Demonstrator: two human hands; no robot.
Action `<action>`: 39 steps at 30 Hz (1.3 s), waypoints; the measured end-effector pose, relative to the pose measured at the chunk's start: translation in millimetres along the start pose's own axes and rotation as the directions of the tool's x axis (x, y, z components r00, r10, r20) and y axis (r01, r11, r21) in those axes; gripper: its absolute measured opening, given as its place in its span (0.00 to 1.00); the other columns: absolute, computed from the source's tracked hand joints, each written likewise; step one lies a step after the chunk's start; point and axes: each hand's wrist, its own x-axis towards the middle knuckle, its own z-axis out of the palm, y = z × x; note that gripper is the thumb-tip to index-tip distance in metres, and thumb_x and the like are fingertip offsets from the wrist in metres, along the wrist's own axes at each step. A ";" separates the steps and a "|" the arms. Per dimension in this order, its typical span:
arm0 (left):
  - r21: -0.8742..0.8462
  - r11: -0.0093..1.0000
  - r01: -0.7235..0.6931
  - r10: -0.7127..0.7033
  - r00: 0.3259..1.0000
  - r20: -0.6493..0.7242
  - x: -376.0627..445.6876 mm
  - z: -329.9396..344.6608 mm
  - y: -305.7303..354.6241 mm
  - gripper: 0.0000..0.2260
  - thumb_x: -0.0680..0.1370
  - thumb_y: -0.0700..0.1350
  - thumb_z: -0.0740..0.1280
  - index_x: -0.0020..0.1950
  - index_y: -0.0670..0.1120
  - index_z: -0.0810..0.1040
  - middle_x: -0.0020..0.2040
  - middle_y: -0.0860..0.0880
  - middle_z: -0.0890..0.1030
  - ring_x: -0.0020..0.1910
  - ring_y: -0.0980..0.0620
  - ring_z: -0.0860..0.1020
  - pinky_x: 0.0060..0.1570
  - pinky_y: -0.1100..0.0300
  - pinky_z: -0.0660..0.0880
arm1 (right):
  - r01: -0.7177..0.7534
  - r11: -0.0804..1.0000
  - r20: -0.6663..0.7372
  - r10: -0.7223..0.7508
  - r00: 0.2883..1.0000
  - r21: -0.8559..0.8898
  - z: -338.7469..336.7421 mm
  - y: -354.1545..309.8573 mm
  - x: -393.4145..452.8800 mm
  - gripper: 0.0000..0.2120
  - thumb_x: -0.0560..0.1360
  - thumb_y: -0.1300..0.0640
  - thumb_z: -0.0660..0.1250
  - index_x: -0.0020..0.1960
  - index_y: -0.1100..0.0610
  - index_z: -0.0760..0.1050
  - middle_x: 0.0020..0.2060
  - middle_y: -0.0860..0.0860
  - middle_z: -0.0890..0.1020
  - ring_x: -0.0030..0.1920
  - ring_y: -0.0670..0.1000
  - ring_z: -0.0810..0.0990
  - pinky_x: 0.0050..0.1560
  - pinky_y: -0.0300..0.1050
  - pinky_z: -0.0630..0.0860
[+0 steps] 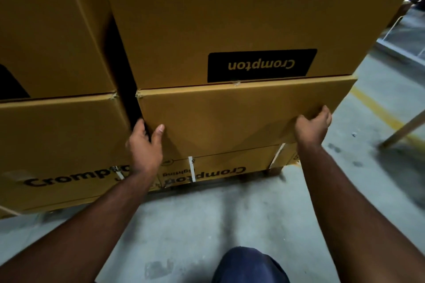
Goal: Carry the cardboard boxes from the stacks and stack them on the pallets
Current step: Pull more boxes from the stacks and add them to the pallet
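Note:
A large brown cardboard box [230,119] sits in a stack straight ahead, with another box marked "Crompton" and "CEILING FAN" [230,18] on top of it. My left hand [143,147] grips its lower left corner, fingers reaching into the dark gap beside it, thumb on the front face. At the lower right corner my right hand [314,125] curls around the box's edge. Beneath it lies a flatter strapped box [218,170] with "Crompton" printed upside down.
A second stack of the same brown boxes [57,133] stands close on the left, split from mine by a narrow dark gap. Bare concrete floor [207,218] lies below. A yellow floor line [377,110] and a wooden leg [404,131] are at the right.

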 end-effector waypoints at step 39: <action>0.178 0.984 -0.022 0.029 0.999 -0.034 -47.0 -15.2 -5.9 0.36 0.82 0.37 0.66 0.85 0.45 0.51 0.85 0.54 0.49 0.81 0.54 0.58 0.68 0.76 0.65 | -0.059 0.991 0.201 0.034 0.979 0.117 -9.3 26.1 28.9 0.38 0.77 0.58 0.67 0.82 0.41 0.56 0.79 0.49 0.68 0.77 0.59 0.68 0.77 0.67 0.64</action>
